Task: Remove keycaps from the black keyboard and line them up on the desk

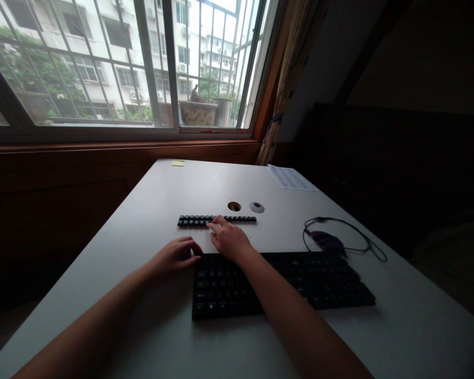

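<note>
A black keyboard [237, 308] lies on the white table in front of me, partly covered by my right forearm. Beyond it, small black keycaps [193, 222] are lined up in two rows, the far row longer than the near one. My right hand [228, 239] reaches over the keyboard, its fingertips pinched at the right end of the near row, on what looks like a keycap. At the keyboard's far left corner rests my left hand [181, 252], fingers bent, with a gap between thumb and forefinger and nothing visible in it.
A dark mouse [327, 241] with its looped cable [369, 243] lies right of the keyboard's far edge. Behind the keycaps are a round hole [234, 206] and a round cover [256, 207]. Printed paper [292, 179] and a yellow note [177, 163] lie at the table's far end.
</note>
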`<control>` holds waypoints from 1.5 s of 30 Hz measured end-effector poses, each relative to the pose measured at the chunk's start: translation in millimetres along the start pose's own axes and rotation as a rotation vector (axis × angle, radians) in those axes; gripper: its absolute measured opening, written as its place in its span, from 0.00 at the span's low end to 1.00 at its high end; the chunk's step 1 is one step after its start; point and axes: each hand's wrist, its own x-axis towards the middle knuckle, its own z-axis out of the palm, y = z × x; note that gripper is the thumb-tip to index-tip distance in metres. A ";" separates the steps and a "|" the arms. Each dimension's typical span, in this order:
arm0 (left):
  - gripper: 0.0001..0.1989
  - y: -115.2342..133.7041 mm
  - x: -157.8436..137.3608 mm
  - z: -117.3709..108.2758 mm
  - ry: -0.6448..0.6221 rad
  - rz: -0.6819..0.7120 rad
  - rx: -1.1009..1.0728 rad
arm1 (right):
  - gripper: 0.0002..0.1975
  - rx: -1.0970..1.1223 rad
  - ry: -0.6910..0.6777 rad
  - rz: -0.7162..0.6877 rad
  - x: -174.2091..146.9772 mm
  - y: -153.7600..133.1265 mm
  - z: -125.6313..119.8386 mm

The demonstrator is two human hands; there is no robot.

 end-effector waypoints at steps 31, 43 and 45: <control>0.07 -1.5 1.0 0.1 0.009 0.012 0.080 | 0.24 0.342 0.374 -0.012 -11.3 9.8 -47.6; 0.08 -5.9 -0.2 0.5 0.013 0.049 0.088 | 0.24 0.539 0.453 0.118 -74.7 26.0 -62.0; 0.08 -6.1 -0.7 0.4 0.013 0.048 0.081 | 0.23 0.463 0.436 0.129 -85.1 30.4 -58.2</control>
